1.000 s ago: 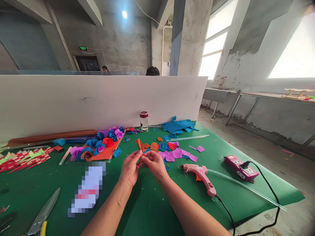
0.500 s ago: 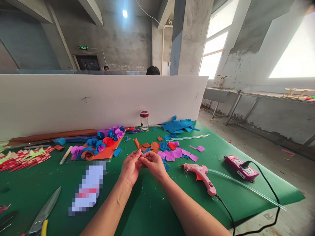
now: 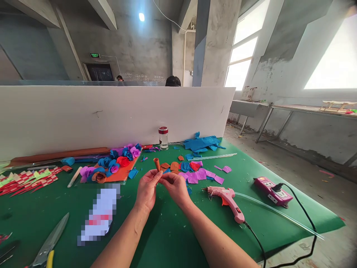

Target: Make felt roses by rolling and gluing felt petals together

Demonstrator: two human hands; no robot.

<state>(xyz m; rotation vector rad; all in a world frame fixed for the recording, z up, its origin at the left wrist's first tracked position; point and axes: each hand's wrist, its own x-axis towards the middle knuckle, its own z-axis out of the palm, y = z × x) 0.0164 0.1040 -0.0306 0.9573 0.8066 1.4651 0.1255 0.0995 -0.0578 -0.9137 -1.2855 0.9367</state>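
A small roll of orange-brown crepe paper (image 3: 157, 163) stands up out of my fingers over the middle of the table. My left hand (image 3: 147, 188) pinches its lower end between thumb and fingers. Right beside it, my right hand (image 3: 177, 188) is closed at the same spot, its fingertips touching the base of the roll. Just beyond lie loose orange petals (image 3: 174, 166), blue and red pieces, and purple paper squares (image 3: 196, 176). A pink hot glue gun (image 3: 225, 197) rests to the right of my right hand.
Finished paper roses (image 3: 114, 167) sit on an orange sheet at left. Scissors (image 3: 52, 238) and a blurred-out object (image 3: 100, 212) lie nearer. A red-lidded jar (image 3: 163, 138) and blue crepe paper (image 3: 203, 143) stand before the white board (image 3: 117, 111). A purple power strip (image 3: 273, 190) trails a black cable.
The orange roll has turned more upright in my fingers, its open end shifting slightly right. Both hands stay close together at its base.
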